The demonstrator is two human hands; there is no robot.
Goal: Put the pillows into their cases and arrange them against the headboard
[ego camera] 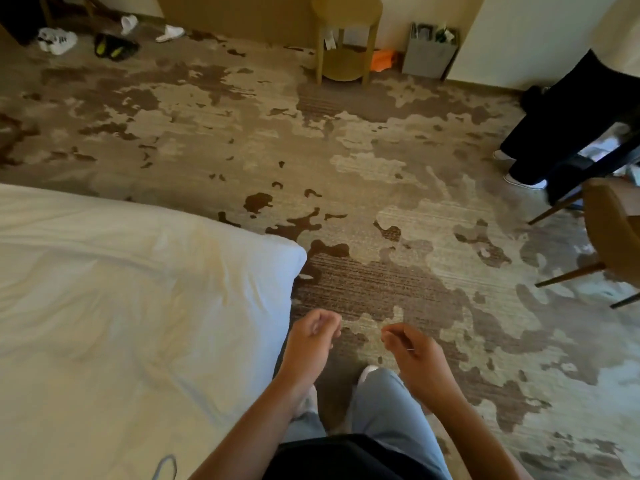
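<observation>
A bed with a white cover fills the lower left; its corner juts toward the carpet. No pillow, pillowcase or headboard shows in this view. My left hand hangs just right of the bed's edge, over the carpet, fingers loosely curled with nothing in them. My right hand is beside it, a short gap apart, fingers also curled and holding nothing. Below them are my light blue trousers and white shoes.
Patterned brown and beige carpet spreads ahead. A round wooden side table and a grey bin stand by the far wall. Shoes lie far left. Another person's legs and a chair are at the right.
</observation>
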